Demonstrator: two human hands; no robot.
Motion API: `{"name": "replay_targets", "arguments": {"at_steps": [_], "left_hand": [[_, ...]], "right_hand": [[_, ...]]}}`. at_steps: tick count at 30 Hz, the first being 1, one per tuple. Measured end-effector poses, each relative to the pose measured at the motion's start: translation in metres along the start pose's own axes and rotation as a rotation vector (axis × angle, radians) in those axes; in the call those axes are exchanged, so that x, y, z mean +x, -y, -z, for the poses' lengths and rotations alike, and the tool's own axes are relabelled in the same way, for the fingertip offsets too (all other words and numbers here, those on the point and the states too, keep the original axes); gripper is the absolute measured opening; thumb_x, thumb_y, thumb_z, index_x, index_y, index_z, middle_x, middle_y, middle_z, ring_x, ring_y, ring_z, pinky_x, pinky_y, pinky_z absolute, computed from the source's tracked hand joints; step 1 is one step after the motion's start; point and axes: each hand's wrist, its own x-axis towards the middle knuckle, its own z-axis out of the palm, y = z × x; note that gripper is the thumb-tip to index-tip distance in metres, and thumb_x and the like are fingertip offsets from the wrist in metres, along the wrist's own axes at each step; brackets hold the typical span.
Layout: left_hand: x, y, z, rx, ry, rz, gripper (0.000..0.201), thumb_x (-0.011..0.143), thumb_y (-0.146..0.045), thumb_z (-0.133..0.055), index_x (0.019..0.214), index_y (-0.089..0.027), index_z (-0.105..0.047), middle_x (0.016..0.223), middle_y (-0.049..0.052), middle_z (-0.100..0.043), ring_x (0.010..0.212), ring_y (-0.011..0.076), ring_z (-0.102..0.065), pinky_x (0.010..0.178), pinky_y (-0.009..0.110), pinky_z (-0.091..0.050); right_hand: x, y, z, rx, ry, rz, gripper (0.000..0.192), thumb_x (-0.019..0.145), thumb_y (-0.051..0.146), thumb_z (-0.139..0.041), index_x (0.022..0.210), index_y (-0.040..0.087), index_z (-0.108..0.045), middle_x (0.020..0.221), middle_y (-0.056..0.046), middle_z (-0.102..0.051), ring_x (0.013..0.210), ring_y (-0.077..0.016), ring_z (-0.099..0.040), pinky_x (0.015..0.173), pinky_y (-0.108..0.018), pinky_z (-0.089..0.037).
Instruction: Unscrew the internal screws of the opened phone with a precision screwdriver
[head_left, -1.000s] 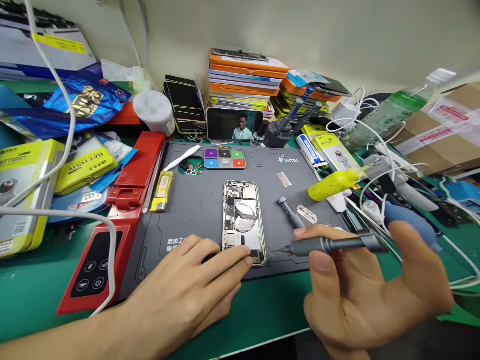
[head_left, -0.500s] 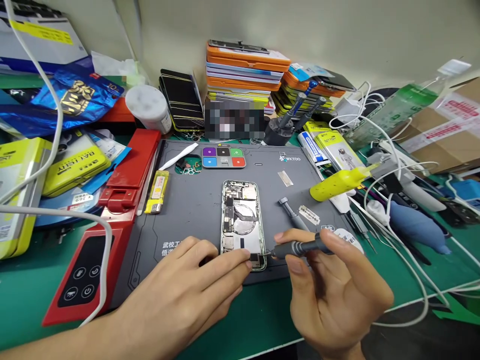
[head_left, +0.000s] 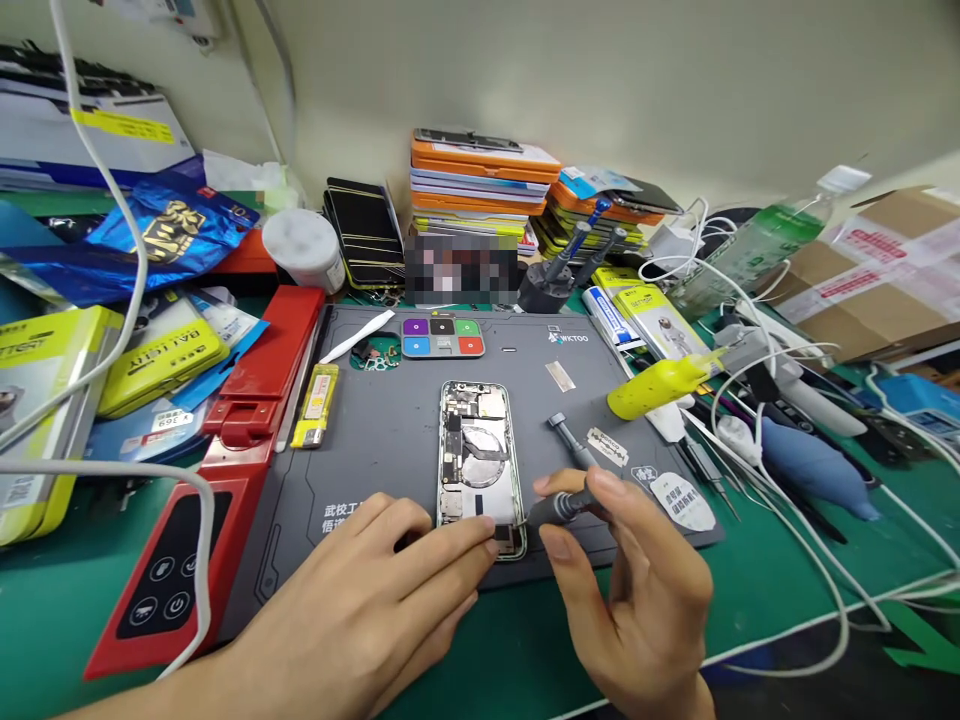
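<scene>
An opened smartphone (head_left: 480,470) lies on the grey work mat (head_left: 390,420), its inner parts bare. My left hand (head_left: 382,590) reaches across its lower end, fingers pressed together and steadying it; the thumb is mostly hidden. My right hand (head_left: 630,580) is closed on a dark grey screwdriver (head_left: 559,507), gripped between thumb and fingers. Its thin tip points left at the phone's lower right edge; whether it touches is too small to tell. Right of the phone lie another screwdriver (head_left: 568,438) and a razor blade (head_left: 607,447).
A red device (head_left: 169,560) with touch buttons borders the mat's left side. A yellow battery (head_left: 315,405), a white pry tool (head_left: 358,335) and a coloured tray (head_left: 442,337) lie on the mat. Right are a yellow bottle (head_left: 652,387), a blue air blower (head_left: 814,465) and loose white cables.
The view has tilted up slightly. My right hand has turned the screwdriver so its handle points more towards me, its tip still by the phone's lower right edge. My left hand stays on the phone.
</scene>
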Motion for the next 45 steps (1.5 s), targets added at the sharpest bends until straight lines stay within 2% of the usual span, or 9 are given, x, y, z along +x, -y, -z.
{"name": "replay_targets", "arguments": {"at_steps": [3, 7, 9, 12, 16, 19, 27, 39, 45], "left_hand": [[0.0, 0.0, 0.0, -0.007, 0.0, 0.001, 0.032, 0.119, -0.022, -0.042, 0.131, -0.018, -0.071, 0.133, -0.001, -0.08, 0.083, 0.0219, -0.056, 0.071, 0.036, -0.042], [0.0002, -0.0007, 0.0003, -0.01, 0.011, -0.003, 0.03, 0.119, -0.023, -0.043, 0.132, -0.019, -0.07, 0.131, -0.002, -0.08, 0.083, 0.0218, -0.057, 0.071, 0.036, -0.045], [-0.0003, -0.0008, 0.0001, -0.014, 0.021, -0.001, 0.03, 0.119, -0.023, -0.044, 0.134, -0.019, -0.07, 0.132, -0.002, -0.08, 0.084, 0.0221, -0.057, 0.071, 0.036, -0.047], [-0.0024, -0.0005, -0.0013, -0.019, 0.035, 0.007, 0.028, 0.117, -0.021, -0.048, 0.137, -0.019, -0.068, 0.135, -0.002, -0.079, 0.086, 0.0226, -0.057, 0.072, 0.037, -0.048], [-0.0048, 0.0, -0.0032, -0.032, 0.054, 0.013, 0.029, 0.113, -0.018, -0.055, 0.14, -0.018, -0.066, 0.139, 0.0, -0.077, 0.089, 0.0236, -0.058, 0.075, 0.038, -0.05], [-0.0045, 0.0, -0.0023, -0.033, 0.066, 0.008, 0.029, 0.111, -0.016, -0.057, 0.139, -0.017, -0.066, 0.139, 0.001, -0.077, 0.089, 0.0239, -0.057, 0.075, 0.039, -0.051], [-0.0039, -0.0005, -0.0006, -0.031, 0.074, 0.018, 0.029, 0.111, -0.017, -0.058, 0.138, -0.018, -0.067, 0.138, -0.001, -0.077, 0.088, 0.0232, -0.057, 0.075, 0.04, -0.05], [-0.0019, -0.0008, 0.002, -0.089, 0.031, 0.067, 0.025, 0.113, -0.018, -0.054, 0.133, -0.021, -0.069, 0.135, -0.002, -0.079, 0.089, 0.0217, -0.062, 0.076, 0.037, -0.05], [-0.0062, -0.0002, -0.0018, -0.231, -0.003, 0.178, 0.022, 0.114, -0.025, -0.058, 0.129, -0.031, -0.073, 0.137, -0.008, -0.078, 0.094, 0.0196, -0.065, 0.083, 0.036, -0.05]], "right_hand": [[0.0011, 0.0002, 0.0023, 0.009, -0.029, 0.032, 0.077, 0.091, -0.011, -0.061, 0.161, 0.021, -0.049, 0.133, -0.009, -0.073, 0.117, -0.0222, -0.076, 0.096, -0.042, -0.067], [0.0012, 0.0001, 0.0041, -0.075, -0.125, 0.135, 0.078, 0.085, -0.017, -0.06, 0.156, 0.016, -0.057, 0.124, -0.009, -0.077, 0.104, -0.0219, -0.077, 0.082, -0.039, -0.067], [0.0014, 0.0004, 0.0048, -0.125, -0.122, 0.167, 0.074, 0.086, -0.013, -0.061, 0.154, 0.016, -0.06, 0.127, -0.011, -0.076, 0.108, -0.025, -0.076, 0.081, -0.041, -0.067], [0.0026, 0.0013, 0.0058, -0.125, -0.12, 0.141, 0.068, 0.09, -0.01, -0.058, 0.153, 0.017, -0.062, 0.126, -0.012, -0.077, 0.11, -0.0277, -0.077, 0.084, -0.045, -0.068], [0.0045, 0.0023, 0.0073, -0.174, -0.17, 0.11, 0.066, 0.089, -0.009, -0.062, 0.149, 0.02, -0.068, 0.119, -0.01, -0.077, 0.099, -0.0244, -0.076, 0.076, -0.039, -0.066], [0.0051, 0.0026, 0.0078, -0.137, -0.128, 0.08, 0.067, 0.09, -0.008, -0.06, 0.151, 0.022, -0.066, 0.124, -0.012, -0.076, 0.107, -0.0274, -0.075, 0.078, -0.042, -0.067], [0.0066, 0.0036, 0.0077, -0.074, -0.097, 0.038, 0.069, 0.091, -0.008, -0.06, 0.152, 0.023, -0.064, 0.121, -0.01, -0.077, 0.103, -0.0259, -0.075, 0.075, -0.042, -0.067], [0.0081, 0.0032, 0.0046, -0.051, -0.127, 0.054, 0.079, 0.084, -0.017, -0.068, 0.151, 0.025, -0.063, 0.115, -0.007, -0.076, 0.1, -0.0218, -0.075, 0.07, -0.036, -0.069], [0.0071, 0.0034, 0.0041, -0.109, -0.103, 0.04, 0.075, 0.088, -0.008, -0.074, 0.153, 0.025, -0.059, 0.117, -0.007, -0.076, 0.1, -0.0208, -0.075, 0.076, -0.037, -0.072]]}}
